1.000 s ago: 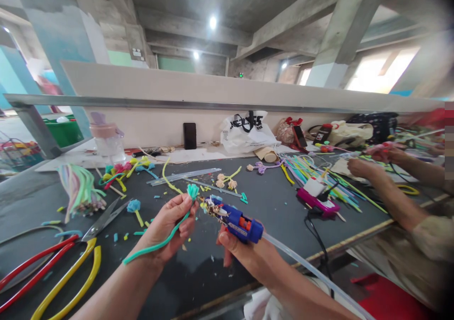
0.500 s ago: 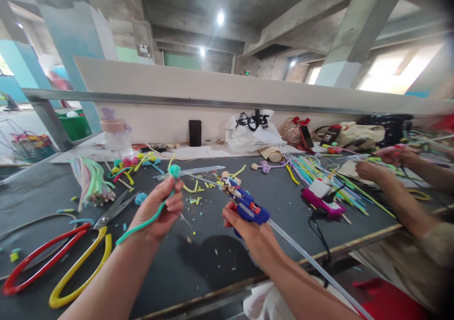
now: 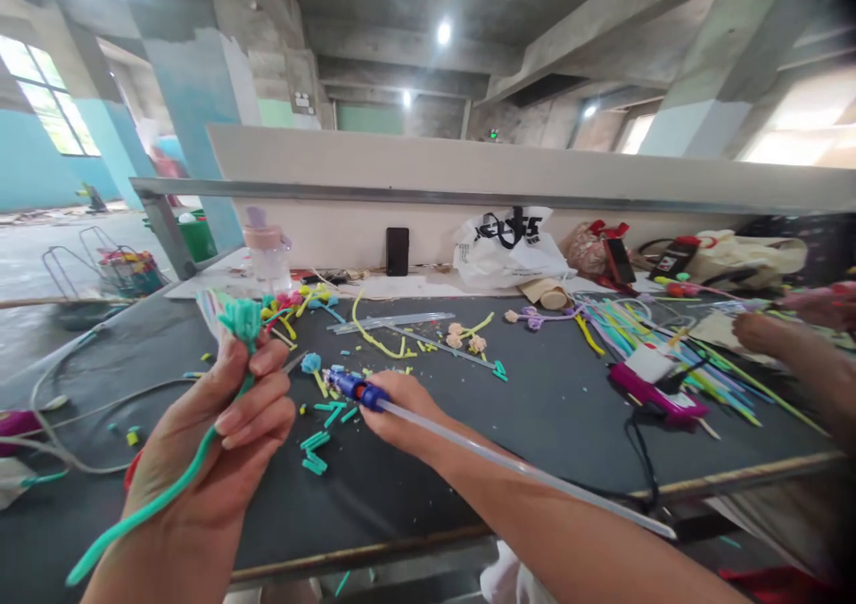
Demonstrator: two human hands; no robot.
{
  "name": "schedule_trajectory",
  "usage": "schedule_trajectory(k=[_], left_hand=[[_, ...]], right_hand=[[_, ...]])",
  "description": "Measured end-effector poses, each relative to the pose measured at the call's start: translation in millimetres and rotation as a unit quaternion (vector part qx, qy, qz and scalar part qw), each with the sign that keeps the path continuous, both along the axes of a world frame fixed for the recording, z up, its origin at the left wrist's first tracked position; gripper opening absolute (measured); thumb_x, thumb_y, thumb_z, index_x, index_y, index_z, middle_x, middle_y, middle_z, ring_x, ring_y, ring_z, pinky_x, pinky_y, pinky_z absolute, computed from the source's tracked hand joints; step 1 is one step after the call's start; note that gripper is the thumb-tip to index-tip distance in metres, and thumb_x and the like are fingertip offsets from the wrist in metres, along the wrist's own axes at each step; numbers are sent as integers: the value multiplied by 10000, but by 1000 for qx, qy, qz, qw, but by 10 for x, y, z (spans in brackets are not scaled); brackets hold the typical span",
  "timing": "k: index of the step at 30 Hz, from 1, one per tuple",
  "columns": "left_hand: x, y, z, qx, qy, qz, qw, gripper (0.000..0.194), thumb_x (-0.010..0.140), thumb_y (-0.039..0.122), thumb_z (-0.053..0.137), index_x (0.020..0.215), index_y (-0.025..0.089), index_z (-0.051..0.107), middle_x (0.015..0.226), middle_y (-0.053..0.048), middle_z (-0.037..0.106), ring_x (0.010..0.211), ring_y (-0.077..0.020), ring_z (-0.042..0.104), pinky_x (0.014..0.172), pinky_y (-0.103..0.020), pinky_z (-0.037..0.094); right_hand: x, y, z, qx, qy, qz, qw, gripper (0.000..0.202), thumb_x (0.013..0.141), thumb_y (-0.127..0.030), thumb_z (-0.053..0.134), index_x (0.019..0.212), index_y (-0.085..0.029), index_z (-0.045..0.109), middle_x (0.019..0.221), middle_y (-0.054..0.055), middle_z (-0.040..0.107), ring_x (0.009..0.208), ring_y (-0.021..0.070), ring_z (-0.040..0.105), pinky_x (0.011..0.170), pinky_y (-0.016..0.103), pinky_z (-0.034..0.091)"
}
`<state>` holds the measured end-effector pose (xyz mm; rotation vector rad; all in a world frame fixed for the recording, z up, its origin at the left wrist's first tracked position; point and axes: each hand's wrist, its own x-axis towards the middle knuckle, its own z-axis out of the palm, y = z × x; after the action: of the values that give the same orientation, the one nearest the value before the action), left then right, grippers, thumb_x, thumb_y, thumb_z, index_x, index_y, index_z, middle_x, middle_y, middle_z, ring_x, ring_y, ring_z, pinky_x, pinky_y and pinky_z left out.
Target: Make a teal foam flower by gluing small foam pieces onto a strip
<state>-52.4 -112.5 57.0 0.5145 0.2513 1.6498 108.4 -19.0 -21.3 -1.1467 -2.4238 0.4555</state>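
My left hand (image 3: 214,426) is closed in a pinch around the stem of a teal pipe-cleaner flower (image 3: 242,318). Its fuzzy head sticks up above my fingertips, and the long stem bends down past my wrist. My right hand (image 3: 401,412) grips a blue glue gun (image 3: 356,388), with a long clear glue stick (image 3: 508,461) running out of its back end. The gun's tip points left, close to a small light-blue pipe-cleaner flower (image 3: 311,365) on the table. Several short teal pieces (image 3: 316,443) lie between my hands. Scissors are mostly hidden behind my left hand.
Clear glue sticks (image 3: 394,321), peach flowers (image 3: 461,335) and yellow scraps lie beyond. A phone (image 3: 397,252), a bottle (image 3: 266,252) and a white bag (image 3: 512,252) stand at the back. Rightward are a magenta glue gun (image 3: 659,394), pipe cleaners and another person's hand (image 3: 762,332).
The view has turned left. My left hand is nearer with a fuller teal flower head. The glue gun has tipped lower and leftward, and short teal pieces now show on the table.
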Motion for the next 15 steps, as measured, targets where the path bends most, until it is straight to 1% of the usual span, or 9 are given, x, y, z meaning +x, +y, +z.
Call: schedule_trajectory(k=[4,9,11,13,15], left_hand=[[-76,-156,-58,-16,0,11,1000,236,924,128,310,826,117,524,684,21,480,362,17,452,336,-69,409],[-142,-167,-155,-37,16,-6,999,141,863,123,462,742,123,534,663,32,468,350,20,409,313,-80,385],[-137,-146,-191,-42,31,-14,999,129,843,126,505,718,121,540,661,34,468,355,21,396,314,-80,377],[-104,-114,-231,-52,59,-20,997,132,820,131,549,688,116,546,657,34,472,362,22,388,318,-83,373],[-42,-67,-286,-64,92,-27,993,135,793,145,594,668,113,552,645,35,475,361,21,376,313,-87,360]], right_hand=[[-124,82,-32,10,-47,18,999,52,673,-210,566,674,-194,615,739,17,634,712,160,586,589,224,354],[-163,-18,-29,22,-50,16,998,73,692,-250,586,662,-190,613,779,37,638,760,189,597,654,265,376],[-143,-56,-26,23,-34,10,999,86,703,-244,582,654,-176,604,768,45,643,770,196,602,668,272,384],[-87,-83,-5,18,-11,-5,1000,117,746,-262,547,711,-167,606,754,44,647,748,185,608,648,259,397],[13,-111,61,-39,71,-36,996,176,800,-293,487,800,-156,598,724,36,649,682,163,614,600,241,415]])
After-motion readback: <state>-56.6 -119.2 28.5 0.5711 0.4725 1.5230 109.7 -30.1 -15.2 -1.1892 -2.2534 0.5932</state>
